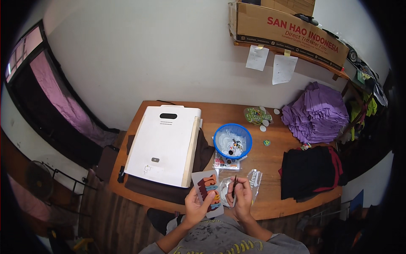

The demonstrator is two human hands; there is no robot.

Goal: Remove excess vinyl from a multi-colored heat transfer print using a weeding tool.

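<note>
A grey transfer film sheet (207, 186) with colourful block lettering is tilted in front of my torso. My left hand (198, 207) grips its lower left part, thumb on the face. To the right, my right hand (242, 198) is closed around a dark, slim pointed tool (235, 183), its tip up; its exact kind is hard to make out. Beyond and beside that hand lies a clear film piece (254, 178) with white lettering. A blue round basket (233, 125) holding clear film scraps stands farther back on the wooden table (266, 163).
On the table's left is a large white slotted appliance (169, 139) over dark cloth. Piled purple garments (315, 112) and folded black and red ones (311, 171) sit at right. Behind the basket are a clear tub (256, 114) and white discs. A cardboard box (287, 36) rests on the shelf.
</note>
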